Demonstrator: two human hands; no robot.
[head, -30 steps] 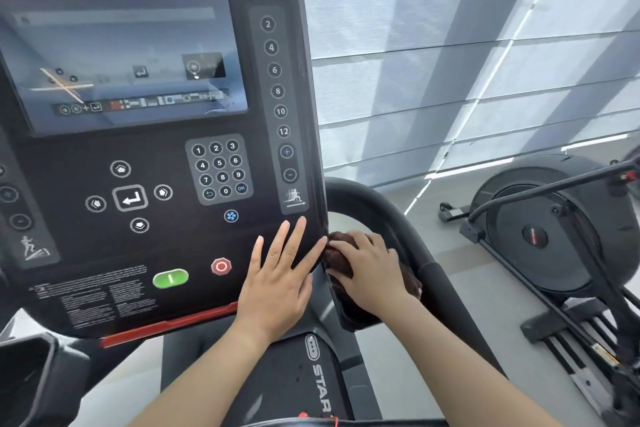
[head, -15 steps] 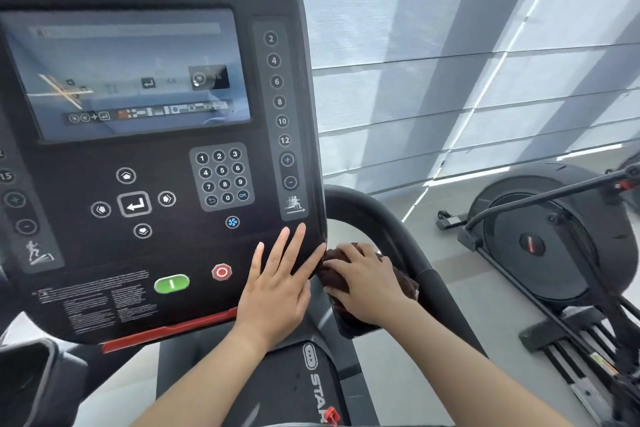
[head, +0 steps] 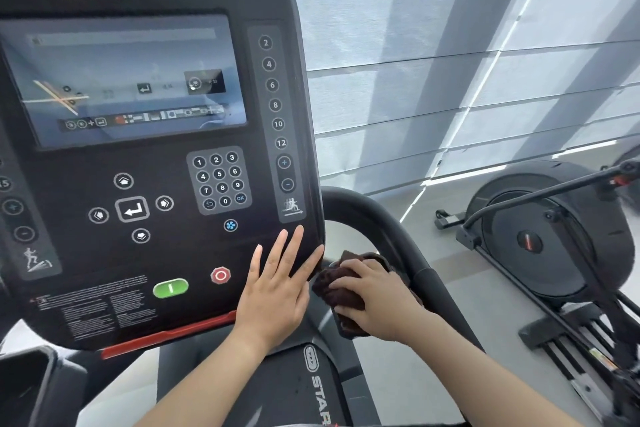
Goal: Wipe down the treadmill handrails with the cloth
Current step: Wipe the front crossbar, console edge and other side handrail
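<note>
A dark brown cloth is bunched under my right hand, which presses it onto a black part of the treadmill just right of the console's lower corner. The black curved handrail arcs up behind that hand and runs down to the right. My left hand lies flat with fingers spread on the lower right of the console panel, holding nothing. Part of the cloth is hidden under my right palm.
The console carries a screen, a keypad, a green start button and a red stop button close to my left hand. A black elliptical machine stands on the floor at right. Grey blinds fill the background.
The view has tilted slightly upward. My right hand has shifted the cloth a little along the part beside the console. My left hand stays flat on the panel.
</note>
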